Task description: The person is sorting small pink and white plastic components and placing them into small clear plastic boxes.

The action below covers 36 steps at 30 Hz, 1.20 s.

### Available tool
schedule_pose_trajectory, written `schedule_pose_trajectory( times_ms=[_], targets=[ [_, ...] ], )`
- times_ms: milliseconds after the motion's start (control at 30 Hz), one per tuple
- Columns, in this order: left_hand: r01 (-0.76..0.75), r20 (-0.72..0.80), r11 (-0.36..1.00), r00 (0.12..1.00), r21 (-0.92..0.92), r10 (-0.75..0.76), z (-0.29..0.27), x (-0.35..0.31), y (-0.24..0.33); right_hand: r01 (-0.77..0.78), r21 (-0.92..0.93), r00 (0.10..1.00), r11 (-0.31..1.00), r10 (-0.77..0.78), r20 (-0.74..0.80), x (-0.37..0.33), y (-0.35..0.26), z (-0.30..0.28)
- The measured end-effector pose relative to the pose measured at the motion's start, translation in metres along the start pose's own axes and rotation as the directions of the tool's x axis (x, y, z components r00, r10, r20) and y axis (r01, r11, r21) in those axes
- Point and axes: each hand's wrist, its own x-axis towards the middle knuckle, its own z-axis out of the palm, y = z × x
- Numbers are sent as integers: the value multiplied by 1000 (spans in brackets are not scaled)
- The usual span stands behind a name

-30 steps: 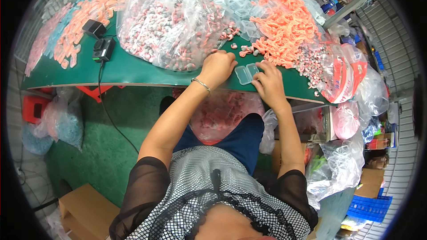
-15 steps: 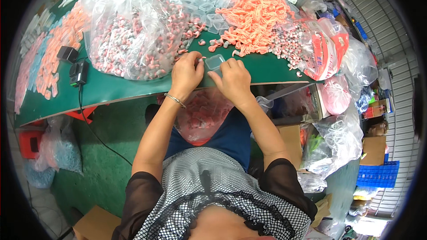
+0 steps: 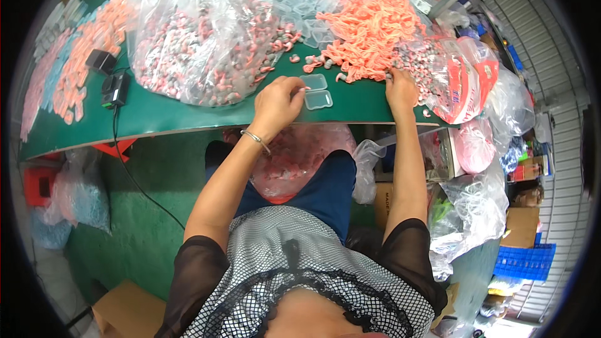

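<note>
A small clear plastic case (image 3: 317,91) lies open on the green table (image 3: 188,119), its two halves side by side. My left hand (image 3: 277,104) rests beside it, fingertips touching its left edge. My right hand (image 3: 400,87) reaches right, fingers curled into the edge of a heap of orange rubbery pieces (image 3: 369,19) and a bag of grey-pink pieces (image 3: 432,69). I cannot tell whether it has hold of a piece. A few loose pieces (image 3: 311,62) lie just beyond the case.
A large clear bag of grey and pink pieces (image 3: 200,31) fills the table's middle. Black devices with a cable (image 3: 116,87) sit at left near pink and orange piles (image 3: 75,81). A bag of pink pieces (image 3: 300,156) lies in my lap. Bags and boxes (image 3: 494,169) crowd the right.
Both hands were together on the clear case. Now my right hand has moved away to the right into the heap, and the case lies open on the table by my left hand.
</note>
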Motion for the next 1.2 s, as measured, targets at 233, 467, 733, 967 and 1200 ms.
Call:
schedule_pose_trajectory(
  times_ms=[233, 467, 733, 967, 1200],
  targets=[
    [47, 77, 986, 996, -161, -34, -2, 1, 1, 12, 8, 997, 1000, -11, -77, -11, -5, -10],
    [-12, 136, 997, 990, -81, 23, -4, -2, 8, 411, 485, 911, 772, -369, -186, -54, -98, -57],
    [-74, 97, 990, 993, 121, 62, 5, -6, 14, 539, 542, 803, 645, -587, -100, -41, -122, -51],
    [-61, 64, 993, 996, 99, 55, 7, -7, 16, 411, 647, 853, 642, -522, -24, -37, -121, -45],
    [-103, 136, 984, 987, 147, 83, 0, -11, 12, 254, 686, 850, 681, -496, 177, -20, -127, -54]
  ],
)
